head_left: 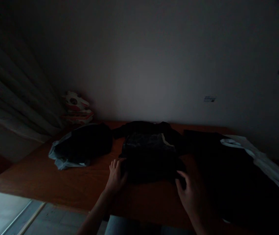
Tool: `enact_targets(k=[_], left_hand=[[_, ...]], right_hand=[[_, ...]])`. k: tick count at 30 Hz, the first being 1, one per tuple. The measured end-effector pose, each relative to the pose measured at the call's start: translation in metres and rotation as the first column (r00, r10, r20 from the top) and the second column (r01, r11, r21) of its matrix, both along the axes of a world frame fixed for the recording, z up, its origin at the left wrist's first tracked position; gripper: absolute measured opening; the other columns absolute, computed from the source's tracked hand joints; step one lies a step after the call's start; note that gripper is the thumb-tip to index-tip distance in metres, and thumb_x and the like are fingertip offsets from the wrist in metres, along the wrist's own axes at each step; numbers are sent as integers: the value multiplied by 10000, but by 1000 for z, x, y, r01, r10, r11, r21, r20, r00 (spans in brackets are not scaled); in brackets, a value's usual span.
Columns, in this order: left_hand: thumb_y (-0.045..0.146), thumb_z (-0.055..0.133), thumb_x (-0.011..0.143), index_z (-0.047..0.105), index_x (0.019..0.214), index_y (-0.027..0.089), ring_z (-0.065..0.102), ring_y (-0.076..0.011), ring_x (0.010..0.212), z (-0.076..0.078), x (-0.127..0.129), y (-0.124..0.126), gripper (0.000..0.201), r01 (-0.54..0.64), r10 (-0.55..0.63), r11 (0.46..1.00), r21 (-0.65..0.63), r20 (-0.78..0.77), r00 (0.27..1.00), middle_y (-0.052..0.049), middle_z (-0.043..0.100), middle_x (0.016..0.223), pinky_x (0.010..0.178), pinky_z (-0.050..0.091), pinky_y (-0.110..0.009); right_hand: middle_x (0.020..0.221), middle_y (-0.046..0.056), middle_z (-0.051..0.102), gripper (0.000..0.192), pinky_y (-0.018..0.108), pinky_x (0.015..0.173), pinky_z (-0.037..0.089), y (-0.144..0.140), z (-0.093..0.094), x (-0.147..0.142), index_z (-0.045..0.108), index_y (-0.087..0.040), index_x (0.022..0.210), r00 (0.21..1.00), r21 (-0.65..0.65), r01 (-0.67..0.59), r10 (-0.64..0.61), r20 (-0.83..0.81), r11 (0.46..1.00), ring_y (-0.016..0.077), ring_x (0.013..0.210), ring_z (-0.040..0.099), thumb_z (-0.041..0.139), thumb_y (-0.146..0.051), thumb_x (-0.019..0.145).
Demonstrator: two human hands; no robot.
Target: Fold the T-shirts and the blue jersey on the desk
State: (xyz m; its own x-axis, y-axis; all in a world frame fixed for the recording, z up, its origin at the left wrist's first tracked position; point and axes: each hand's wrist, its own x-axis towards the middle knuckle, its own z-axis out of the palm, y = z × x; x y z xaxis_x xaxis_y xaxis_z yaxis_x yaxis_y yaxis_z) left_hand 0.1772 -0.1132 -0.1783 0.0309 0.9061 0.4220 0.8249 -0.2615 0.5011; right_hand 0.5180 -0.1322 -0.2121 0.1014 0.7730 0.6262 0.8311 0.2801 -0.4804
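Note:
A black T-shirt (149, 168) with a dark print and a pale strip on its front lies on the wooden table, its neck toward the wall. The lower part looks gathered or folded, though the darkness hides the detail. At its lower left side, my left hand (116, 176) grips the cloth, the thumb toward the shirt and some fingertips hidden by fabric. My right hand (189, 192) is curled round the lower right edge, with thumb and forefinger closed on the cloth.
To the left lies a dark bundle of clothing (88, 143) with a pale grey edge. A white and red toy (77, 106) stands in the back corner by the curtain (14, 88). Black cloth with white strips (249, 150) covers the right of the wooden table (43, 179).

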Motion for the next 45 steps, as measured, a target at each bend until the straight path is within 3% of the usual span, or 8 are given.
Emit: enact_targets(k=[12,20,27,29,32,35,39,45], left_hand=[[278,534,783,588,1108,233,567,-320,1090,4,2,0,333,184,-189,978,-98,-45,981,-104,613,1157,1045,392,-608],[146,463,570,593,881,236,629,-265,966,6,-16,3,349,103,-114,992,68,180,977,-84,633,1008,901,534,-434],[141,444,657,646,829,252,652,-214,881,36,-72,-15,288,140,-135,990,-17,156,978,-53,647,951,740,554,-298],[116,423,699,651,842,245,652,-193,821,39,-90,-24,298,156,-152,973,-170,36,988,-44,660,921,728,540,-278],[71,399,735,638,784,230,660,-186,810,31,-102,-37,291,116,-190,912,-393,-156,969,-46,681,888,768,531,-284],[74,482,699,695,968,238,642,-249,1077,21,-92,-49,381,35,-202,900,-434,-344,917,-74,697,1123,962,509,-387],[242,650,697,609,1323,280,512,-362,1292,23,-57,-56,628,116,-234,955,-273,-453,860,-108,541,1460,1079,427,-556],[207,499,888,723,994,294,692,-225,951,33,-37,-46,263,311,-376,922,-230,-346,860,-34,744,1047,877,550,-349]], right_hand=[[909,180,767,509,452,770,555,-3,3,16,660,-210,958,987,-127,135,-145,-74,983,342,847,736,380,-635,965],[760,66,701,151,381,633,537,-7,-6,21,541,-263,896,984,-158,89,-111,-138,983,281,686,688,542,-353,775],[830,49,638,248,358,738,543,-29,39,82,535,-273,830,998,-109,56,-60,-28,992,245,804,653,507,-138,624],[1018,68,686,435,372,876,536,-41,50,102,606,-261,962,999,-317,46,-50,-5,947,253,979,674,515,-99,569],[1085,43,736,521,344,959,517,-53,59,120,662,-269,1004,996,-669,-84,35,-87,739,233,1065,696,501,-88,543],[1108,43,761,491,354,1016,494,-54,64,114,695,-274,1027,970,-719,-217,61,-237,660,240,1124,688,485,-164,597],[1198,71,739,500,376,1042,483,-39,67,76,688,-253,1133,929,-587,-184,-55,-365,788,265,1197,649,461,-338,695],[1134,120,749,577,400,981,511,-25,77,40,681,-230,1087,820,-642,-22,-354,-449,766,340,1181,643,556,-662,725]])
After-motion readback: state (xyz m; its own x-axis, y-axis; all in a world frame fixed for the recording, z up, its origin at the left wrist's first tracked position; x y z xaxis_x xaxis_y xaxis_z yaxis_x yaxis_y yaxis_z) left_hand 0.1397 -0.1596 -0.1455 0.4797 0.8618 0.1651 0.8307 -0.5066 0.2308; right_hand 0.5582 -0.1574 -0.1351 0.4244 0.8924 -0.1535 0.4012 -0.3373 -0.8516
